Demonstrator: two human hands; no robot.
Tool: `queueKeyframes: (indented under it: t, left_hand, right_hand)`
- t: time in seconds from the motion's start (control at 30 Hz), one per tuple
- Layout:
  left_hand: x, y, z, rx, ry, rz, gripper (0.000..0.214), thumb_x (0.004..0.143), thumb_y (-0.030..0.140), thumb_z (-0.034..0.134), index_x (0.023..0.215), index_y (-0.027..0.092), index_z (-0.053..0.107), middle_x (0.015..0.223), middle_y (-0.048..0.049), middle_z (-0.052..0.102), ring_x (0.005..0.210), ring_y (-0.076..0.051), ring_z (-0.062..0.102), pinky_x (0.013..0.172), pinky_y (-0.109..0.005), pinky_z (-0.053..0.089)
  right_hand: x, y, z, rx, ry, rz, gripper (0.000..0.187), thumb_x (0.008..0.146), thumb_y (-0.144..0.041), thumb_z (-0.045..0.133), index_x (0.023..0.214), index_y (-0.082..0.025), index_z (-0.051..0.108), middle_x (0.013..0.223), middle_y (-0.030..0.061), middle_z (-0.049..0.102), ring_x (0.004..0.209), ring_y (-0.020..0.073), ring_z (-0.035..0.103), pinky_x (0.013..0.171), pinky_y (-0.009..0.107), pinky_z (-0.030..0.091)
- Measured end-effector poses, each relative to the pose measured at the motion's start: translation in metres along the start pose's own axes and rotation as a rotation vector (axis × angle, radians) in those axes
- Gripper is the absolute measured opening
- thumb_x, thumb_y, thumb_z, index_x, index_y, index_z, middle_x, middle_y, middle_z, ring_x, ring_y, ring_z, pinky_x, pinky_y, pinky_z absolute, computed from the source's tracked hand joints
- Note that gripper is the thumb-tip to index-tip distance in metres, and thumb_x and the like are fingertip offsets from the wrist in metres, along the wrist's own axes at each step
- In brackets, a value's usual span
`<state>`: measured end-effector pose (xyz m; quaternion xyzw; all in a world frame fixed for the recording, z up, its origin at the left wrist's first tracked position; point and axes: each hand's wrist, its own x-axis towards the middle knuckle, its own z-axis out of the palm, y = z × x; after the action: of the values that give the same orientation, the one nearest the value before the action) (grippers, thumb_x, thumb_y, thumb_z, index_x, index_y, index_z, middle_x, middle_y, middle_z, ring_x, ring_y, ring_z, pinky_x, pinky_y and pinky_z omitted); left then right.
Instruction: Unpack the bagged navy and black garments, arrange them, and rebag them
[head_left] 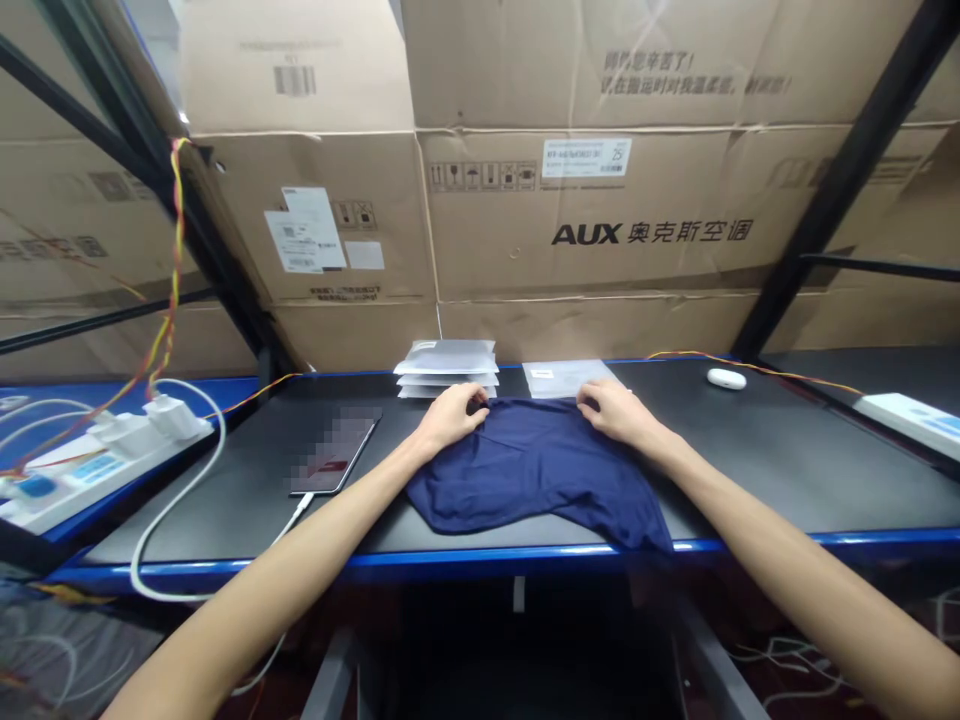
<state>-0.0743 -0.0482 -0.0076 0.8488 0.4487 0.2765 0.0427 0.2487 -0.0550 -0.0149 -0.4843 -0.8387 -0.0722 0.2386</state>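
A navy blue garment (pixel 536 470) lies spread on the black table (pixel 750 460), its near edge hanging a little over the blue front rim. My left hand (pixel 452 412) pinches the garment's far left corner with curled fingers. My right hand (pixel 613 408) grips the far right corner the same way. Both hands rest on the cloth at its far edge, just in front of the plastic bags.
A stack of clear plastic bags (pixel 448 366) and a single flat bag (pixel 564 377) lie behind the garment. A phone (pixel 336 457) on a white cable lies to the left, power strips (pixel 105 450) further left. A white small case (pixel 726 378) sits right. Cardboard boxes (pixel 585 220) wall the back.
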Motion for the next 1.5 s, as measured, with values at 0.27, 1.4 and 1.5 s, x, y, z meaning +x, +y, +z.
queueKeyframes:
  t: [0.27, 1.4, 1.5]
  left_hand:
    - [-0.003, 0.011, -0.016, -0.219, 0.137, 0.056, 0.022, 0.083, 0.019, 0.053, 0.101, 0.018, 0.065, 0.097, -0.0028, 0.072, 0.090, -0.017, 0.067, 0.077, -0.028, 0.053]
    - [-0.056, 0.031, -0.086, -0.245, -0.560, 0.168, 0.027, 0.074, 0.042, 0.080, 0.090, 0.022, 0.074, 0.097, -0.0012, 0.070, 0.089, -0.017, 0.064, 0.081, -0.025, 0.047]
    - [-0.078, 0.027, -0.091, -0.275, -0.586, 0.143, 0.041, 0.068, 0.045, 0.085, 0.103, 0.028, 0.074, 0.122, -0.0021, 0.065, 0.109, -0.021, 0.061, 0.095, -0.028, 0.045]
  right_hand:
    - [-0.003, -0.004, -0.018, 0.183, 0.174, 0.007, 0.019, 0.090, -0.027, 0.045, 0.098, -0.022, 0.062, 0.090, 0.0087, 0.070, 0.081, 0.0245, 0.065, 0.076, 0.038, 0.052]
    - [-0.083, -0.055, -0.071, 0.433, -0.282, -0.065, 0.032, 0.088, -0.046, 0.062, 0.113, -0.027, 0.070, 0.116, 0.0063, 0.071, 0.108, 0.0267, 0.064, 0.097, 0.042, 0.050]
    - [-0.106, -0.056, -0.071, 0.412, -0.326, -0.043, 0.040, 0.085, -0.048, 0.066, 0.120, -0.028, 0.068, 0.131, 0.0075, 0.064, 0.121, 0.0291, 0.059, 0.104, 0.045, 0.048]
